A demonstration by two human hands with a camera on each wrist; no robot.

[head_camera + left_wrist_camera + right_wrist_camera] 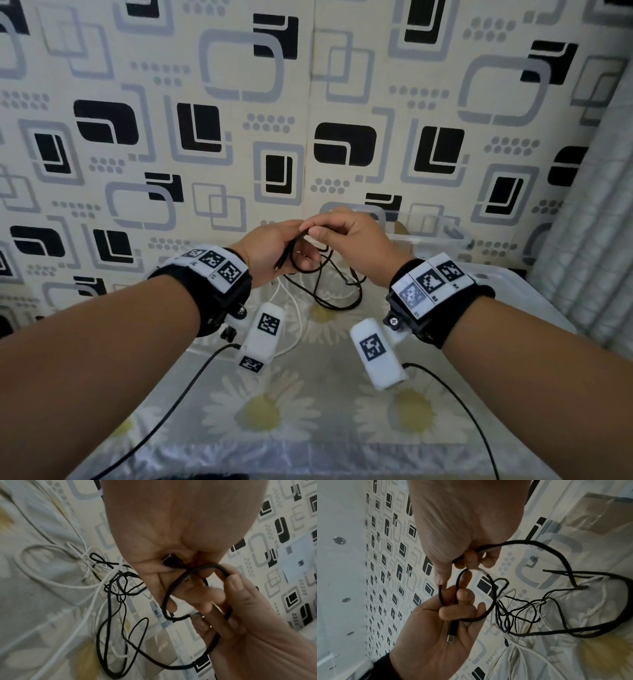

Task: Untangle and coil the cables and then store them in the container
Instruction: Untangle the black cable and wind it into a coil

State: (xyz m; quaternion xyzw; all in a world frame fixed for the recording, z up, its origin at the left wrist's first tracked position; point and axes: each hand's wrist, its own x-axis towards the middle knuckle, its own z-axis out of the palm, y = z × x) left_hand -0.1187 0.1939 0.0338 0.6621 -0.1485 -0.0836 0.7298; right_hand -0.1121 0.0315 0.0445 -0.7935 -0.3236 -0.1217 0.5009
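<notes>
Both hands are raised together over the daisy-printed cloth [274, 411] that covers the table, close to the patterned wall. The left hand [274, 250] lies palm up with its fingers curled around a small loop of the thick black cable [488, 609]; that cable's metal-tipped plug end [452, 632] rests across the palm, pointing toward the wrist. The right hand [346, 236] meets it from above, thumb and fingertips pinched on the same black cable just where the loop closes — so the two hands touch and share one turn of the coil.

From the right hand the black cable runs down in a wide arc to the cloth, where the rest of it lies in loose bends. There it is knotted up with thinner black cables [120, 588] and thin white cables [56, 584] — a tangled heap lying on the cloth just beyond and below the hands; how many cables it holds cannot be told.

The clear plastic container [435, 236] stands on the table behind the right hand, against the wall. In these views no cable can be seen inside it.
</notes>
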